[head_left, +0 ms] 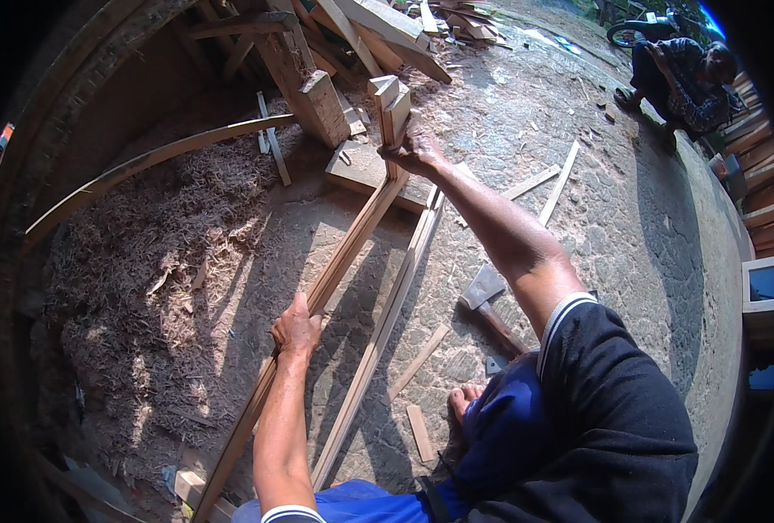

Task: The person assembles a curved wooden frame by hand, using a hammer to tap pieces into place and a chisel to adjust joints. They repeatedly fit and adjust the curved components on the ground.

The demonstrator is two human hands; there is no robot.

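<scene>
A long grooved wooden strip [358, 228] runs from the lower left up to the far middle. My left hand [297, 329] is wrapped round its middle part. At the far end my right hand [417, 150] is closed round a short, thick wooden block [394, 106], which stands up at the strip's end. Whether the block is joined to the strip, I cannot tell. A second long wooden strip [378, 338] lies to the right of the first, nearly parallel. To the right on the ground, near my bare foot [465, 398], lies a hatchet [484, 286] with a wooden handle.
Wood shavings [169, 261] are heaped at the left. A thick plank [365, 167] lies under the far end, beside a wooden post [324, 109]. Loose slats [559, 185] lie on the right, scrap wood [387, 35] at the back. Another person [687, 78] bends near a motorbike [644, 31].
</scene>
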